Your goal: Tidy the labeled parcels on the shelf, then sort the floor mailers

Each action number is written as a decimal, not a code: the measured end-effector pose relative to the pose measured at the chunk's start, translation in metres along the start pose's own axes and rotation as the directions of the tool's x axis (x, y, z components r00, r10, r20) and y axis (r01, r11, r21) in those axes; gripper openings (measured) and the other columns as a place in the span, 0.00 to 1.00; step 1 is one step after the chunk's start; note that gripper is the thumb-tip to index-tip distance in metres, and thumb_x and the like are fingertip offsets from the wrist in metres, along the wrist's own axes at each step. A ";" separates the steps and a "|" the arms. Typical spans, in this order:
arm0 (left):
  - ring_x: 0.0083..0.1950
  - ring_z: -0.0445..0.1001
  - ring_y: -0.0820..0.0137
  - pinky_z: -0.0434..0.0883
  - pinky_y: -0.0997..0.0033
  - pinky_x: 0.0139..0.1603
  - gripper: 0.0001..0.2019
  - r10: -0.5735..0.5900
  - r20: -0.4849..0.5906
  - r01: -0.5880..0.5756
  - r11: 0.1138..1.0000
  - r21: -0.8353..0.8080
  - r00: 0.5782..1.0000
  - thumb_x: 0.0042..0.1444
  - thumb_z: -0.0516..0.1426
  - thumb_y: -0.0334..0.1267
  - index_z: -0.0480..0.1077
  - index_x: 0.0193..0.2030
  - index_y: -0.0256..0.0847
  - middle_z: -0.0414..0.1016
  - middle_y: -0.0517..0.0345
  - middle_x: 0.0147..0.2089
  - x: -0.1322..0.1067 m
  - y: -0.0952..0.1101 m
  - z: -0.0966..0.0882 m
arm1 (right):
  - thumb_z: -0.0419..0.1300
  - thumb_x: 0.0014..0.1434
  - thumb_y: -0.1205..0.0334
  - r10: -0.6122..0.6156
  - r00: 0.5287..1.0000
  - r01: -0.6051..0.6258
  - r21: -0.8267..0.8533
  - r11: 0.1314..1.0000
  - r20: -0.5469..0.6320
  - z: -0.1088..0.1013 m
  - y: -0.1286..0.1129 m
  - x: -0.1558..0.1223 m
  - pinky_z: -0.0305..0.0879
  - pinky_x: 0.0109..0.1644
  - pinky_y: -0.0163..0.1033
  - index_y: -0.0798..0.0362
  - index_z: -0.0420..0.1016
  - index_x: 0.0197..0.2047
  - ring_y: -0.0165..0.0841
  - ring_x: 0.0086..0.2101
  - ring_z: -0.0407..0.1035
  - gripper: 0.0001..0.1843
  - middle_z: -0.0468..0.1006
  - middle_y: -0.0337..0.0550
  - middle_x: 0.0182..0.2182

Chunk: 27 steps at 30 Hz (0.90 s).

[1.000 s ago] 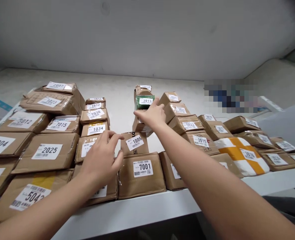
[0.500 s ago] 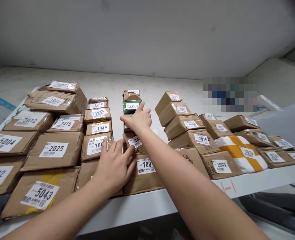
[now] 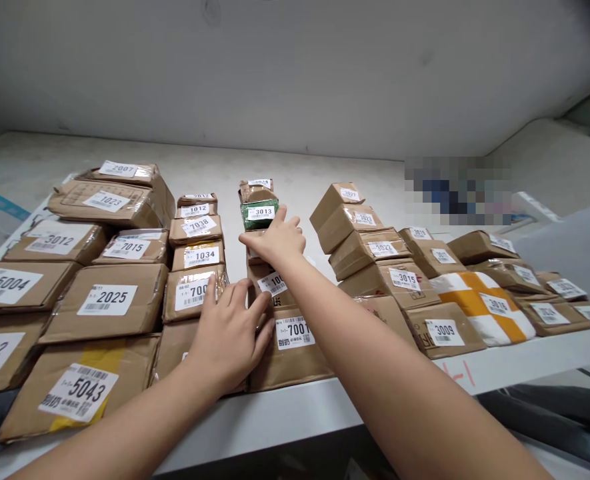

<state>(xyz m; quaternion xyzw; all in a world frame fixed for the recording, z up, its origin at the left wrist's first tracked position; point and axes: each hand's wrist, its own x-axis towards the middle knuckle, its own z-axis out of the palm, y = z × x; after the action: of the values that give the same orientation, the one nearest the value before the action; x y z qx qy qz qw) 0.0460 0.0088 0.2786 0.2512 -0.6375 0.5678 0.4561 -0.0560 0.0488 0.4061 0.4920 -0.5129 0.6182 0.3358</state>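
The left hand (image 3: 229,333) lies flat, fingers spread, on the near parcels beside box 7001 (image 3: 289,347). The right hand (image 3: 277,240), fingers loosely extended, presses a small box under the green parcel (image 3: 259,215) (label 3013), mid-shelf (image 3: 295,413), holding nothing.

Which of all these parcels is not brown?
The small green parcel labelled 3013, near the back of the middle column, just past the right hand. One on the right, the white-and-orange parcel, is also wrapped differently.

Two hands (image 3: 229,333), about thirty labelled parcels (image 3: 107,300)
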 end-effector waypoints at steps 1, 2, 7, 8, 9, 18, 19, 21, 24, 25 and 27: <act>0.54 0.71 0.52 0.54 0.32 0.62 0.18 -0.001 -0.004 0.001 1.000 0.002 1.000 0.63 0.44 0.45 0.69 0.51 0.44 0.71 0.40 0.53 0.000 0.000 0.000 | 0.61 0.41 0.40 0.000 1.000 0.000 -0.001 1.000 0.002 0.000 0.000 0.000 0.64 0.50 0.56 0.60 0.41 0.69 0.57 0.50 0.65 0.60 0.62 0.68 0.54; 0.54 0.72 0.52 0.54 0.32 0.63 0.18 -0.002 -0.009 0.002 1.000 0.004 1.000 0.63 0.44 0.45 0.69 0.51 0.44 0.71 0.40 0.53 -0.001 0.000 0.000 | 0.61 0.40 0.40 0.001 1.000 -0.001 0.000 1.000 0.005 0.000 0.000 0.000 0.65 0.50 0.57 0.60 0.41 0.69 0.57 0.50 0.65 0.60 0.62 0.68 0.54; 0.54 0.71 0.52 0.53 0.31 0.63 0.18 0.001 -0.013 -0.001 1.000 0.002 1.000 0.63 0.44 0.45 0.69 0.51 0.44 0.71 0.40 0.53 -0.001 0.000 0.000 | 0.62 0.39 0.39 0.007 1.000 -0.007 0.009 1.000 -0.002 -0.001 0.001 0.001 0.65 0.49 0.55 0.60 0.44 0.68 0.57 0.49 0.65 0.60 0.63 0.67 0.54; 0.54 0.71 0.52 0.53 0.31 0.63 0.18 0.003 -0.014 -0.003 1.000 0.001 1.000 0.63 0.44 0.45 0.69 0.51 0.44 0.71 0.40 0.53 -0.001 0.000 0.000 | 0.62 0.39 0.40 0.004 1.000 -0.004 0.010 1.000 -0.003 -0.001 0.001 0.001 0.65 0.49 0.55 0.60 0.45 0.68 0.57 0.49 0.65 0.59 0.63 0.67 0.54; 0.54 0.71 0.52 0.53 0.31 0.63 0.18 0.004 -0.017 -0.004 1.000 0.000 1.000 0.63 0.44 0.45 0.69 0.51 0.44 0.71 0.41 0.53 -0.001 0.000 0.000 | 0.62 0.39 0.40 0.002 1.000 -0.002 0.010 1.000 -0.002 -0.001 0.000 0.001 0.65 0.49 0.55 0.60 0.45 0.68 0.57 0.49 0.65 0.59 0.63 0.67 0.54; 0.54 0.72 0.51 0.56 0.33 0.62 0.19 0.032 -0.058 -0.030 0.999 0.031 0.998 0.62 0.45 0.46 0.70 0.51 0.42 0.72 0.39 0.52 -0.003 -0.003 0.003 | 0.63 0.39 0.38 0.004 1.000 -0.004 0.011 1.000 0.001 -0.003 0.001 0.001 0.64 0.51 0.56 0.60 0.45 0.68 0.56 0.50 0.65 0.60 0.64 0.68 0.54; 0.54 0.72 0.51 0.57 0.33 0.62 0.19 0.036 -0.063 -0.034 0.999 0.036 0.997 0.62 0.45 0.46 0.71 0.51 0.42 0.72 0.39 0.52 -0.003 -0.003 0.003 | 0.63 0.39 0.36 0.001 1.000 -0.001 0.012 1.000 0.003 -0.004 0.002 0.000 0.64 0.51 0.57 0.60 0.44 0.68 0.56 0.50 0.64 0.61 0.64 0.69 0.54; 0.53 0.72 0.50 0.57 0.33 0.61 0.19 0.046 -0.073 -0.043 0.998 0.045 0.996 0.62 0.45 0.46 0.71 0.51 0.41 0.72 0.39 0.52 -0.002 -0.004 0.003 | 0.59 0.41 0.30 -0.010 1.000 0.010 0.021 1.000 0.009 -0.008 0.007 -0.002 0.62 0.52 0.59 0.59 0.45 0.68 0.58 0.53 0.62 0.61 0.64 0.69 0.55; 0.52 0.73 0.50 0.58 0.33 0.60 0.19 0.065 -0.107 -0.060 0.997 0.053 0.992 0.61 0.45 0.46 0.71 0.49 0.41 0.73 0.39 0.51 -0.001 -0.005 0.005 | 0.44 0.50 0.23 -0.030 1.000 0.030 0.039 0.999 0.000 -0.020 0.024 -0.005 0.59 0.55 0.61 0.56 0.44 0.69 0.59 0.57 0.59 0.56 0.63 0.67 0.56; 0.51 0.73 0.50 0.58 0.33 0.60 0.19 0.072 -0.121 -0.065 0.996 0.053 0.990 0.61 0.45 0.46 0.71 0.49 0.41 0.73 0.39 0.51 0.000 -0.005 0.006 | 0.38 0.53 0.23 -0.034 0.999 0.035 0.043 0.998 -0.018 -0.026 0.034 -0.005 0.58 0.56 0.61 0.55 0.43 0.69 0.58 0.57 0.59 0.54 0.64 0.66 0.56; 0.51 0.73 0.50 0.58 0.32 0.61 0.20 0.080 -0.148 -0.074 0.996 0.045 0.986 0.61 0.45 0.47 0.71 0.49 0.41 0.73 0.39 0.51 -0.001 -0.006 0.008 | 0.32 0.56 0.26 -0.027 0.997 0.030 0.040 0.999 -0.076 -0.039 0.057 -0.002 0.58 0.57 0.60 0.54 0.42 0.70 0.56 0.58 0.59 0.50 0.64 0.65 0.57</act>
<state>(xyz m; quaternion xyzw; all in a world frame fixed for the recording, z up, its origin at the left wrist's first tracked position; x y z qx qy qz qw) 0.0492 -0.0001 0.2816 0.1920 -0.5995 0.6148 0.4752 -0.1186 0.0725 0.3871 0.4823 -0.4798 0.6420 0.3535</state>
